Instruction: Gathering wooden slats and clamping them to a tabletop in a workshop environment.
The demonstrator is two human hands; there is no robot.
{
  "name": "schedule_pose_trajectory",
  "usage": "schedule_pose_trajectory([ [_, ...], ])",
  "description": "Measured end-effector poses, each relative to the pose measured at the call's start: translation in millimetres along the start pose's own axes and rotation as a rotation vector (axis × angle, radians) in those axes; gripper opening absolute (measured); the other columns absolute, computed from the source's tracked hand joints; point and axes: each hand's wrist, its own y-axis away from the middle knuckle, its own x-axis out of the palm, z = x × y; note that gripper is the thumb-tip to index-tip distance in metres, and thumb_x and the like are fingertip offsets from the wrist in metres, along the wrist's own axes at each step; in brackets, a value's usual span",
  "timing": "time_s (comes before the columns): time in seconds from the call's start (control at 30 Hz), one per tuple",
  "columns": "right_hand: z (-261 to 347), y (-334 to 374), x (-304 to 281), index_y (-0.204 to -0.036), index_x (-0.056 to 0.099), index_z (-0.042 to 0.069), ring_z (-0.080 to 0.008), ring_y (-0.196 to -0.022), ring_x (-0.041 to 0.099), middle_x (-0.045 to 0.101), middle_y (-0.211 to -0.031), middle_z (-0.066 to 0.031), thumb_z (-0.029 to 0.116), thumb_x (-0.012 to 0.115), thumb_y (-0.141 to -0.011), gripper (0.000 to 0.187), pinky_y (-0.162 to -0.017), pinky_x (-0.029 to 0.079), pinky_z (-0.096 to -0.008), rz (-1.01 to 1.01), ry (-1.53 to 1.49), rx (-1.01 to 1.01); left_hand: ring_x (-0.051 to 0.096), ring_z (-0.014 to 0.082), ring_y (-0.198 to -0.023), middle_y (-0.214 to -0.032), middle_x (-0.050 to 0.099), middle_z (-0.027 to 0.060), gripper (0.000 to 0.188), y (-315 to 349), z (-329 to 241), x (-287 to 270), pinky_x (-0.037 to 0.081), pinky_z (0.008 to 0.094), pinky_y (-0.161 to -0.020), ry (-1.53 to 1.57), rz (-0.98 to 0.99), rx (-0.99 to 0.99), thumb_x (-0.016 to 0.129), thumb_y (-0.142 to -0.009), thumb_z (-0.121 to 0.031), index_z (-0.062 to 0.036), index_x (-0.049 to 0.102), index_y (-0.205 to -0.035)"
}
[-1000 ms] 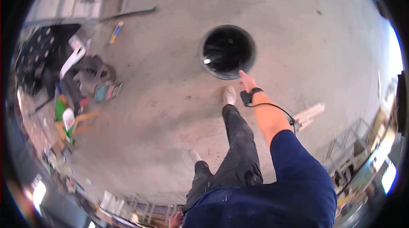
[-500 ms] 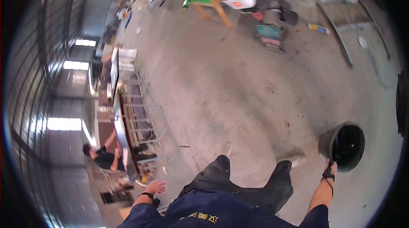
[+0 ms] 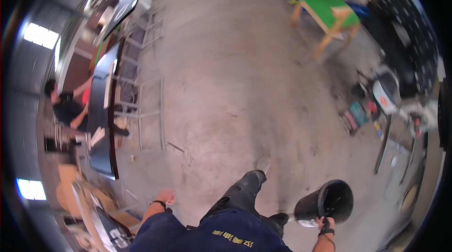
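Note:
My right hand (image 3: 326, 224) is closed on the near edge of a black bucket (image 3: 307, 205), at its rim or handle; which of the two I cannot tell. The bucket hangs tilted at my right side, its mouth turned partly toward me. Its inside is dark, so I cannot make out what it holds. My left hand (image 3: 166, 196) hangs at my left side, touching nothing that I can see, and its fingers are smeared by motion.
A co-worker (image 3: 70, 110) stands at a long dark table (image 3: 101, 110) on metal frames at left. A green-seated wooden chair (image 3: 325, 9) is at the far right. Nearer lie a printed bag (image 3: 353, 117) and metal bars (image 3: 383, 146). Stacked boards (image 3: 89, 209) are at lower left.
My view has swung to the right and I have stepped along the floor. The bucket, still in my right hand, now appears lower and closer to my legs.

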Motion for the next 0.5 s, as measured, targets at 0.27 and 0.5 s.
schedule_pose_trajectory([
  [0.27, -12.6, -76.1, 384.0, -0.129, 0.045, -0.014, -0.0376, -0.081, 0.064, 0.055, -0.113, -0.0365, 0.01, 0.045, -0.083, 0.052, -0.045, 0.056, -0.0238, -0.275, 0.339, -0.104, 0.067, 0.023, -0.071, -0.082, 0.069, 0.0101, 0.032, -37.5, -84.6, -20.7, 0.053, 0.0375, -0.062, -0.202, 0.088, 0.459, 0.061, -0.095, -0.038, -0.0071, 0.069, -0.092],
  [0.5, -13.0, -173.4, 716.7, -0.097, 0.047, 0.002, -0.0231, -0.055, 0.055, 0.055, -0.077, -0.0161, 0.018, 0.052, -0.087, 0.02, -0.045, 0.053, -0.0281, -0.247, 0.815, -0.534, 0.068, 0.0291, -0.098, -0.105, 0.07, 0.0164, 0.035, -48.2, -227.0, -75.0, 0.054, 0.0417, -0.082, 0.257, -0.206, 0.612, 0.068, -0.092, -0.035, -0.0048, 0.068, -0.11],
])
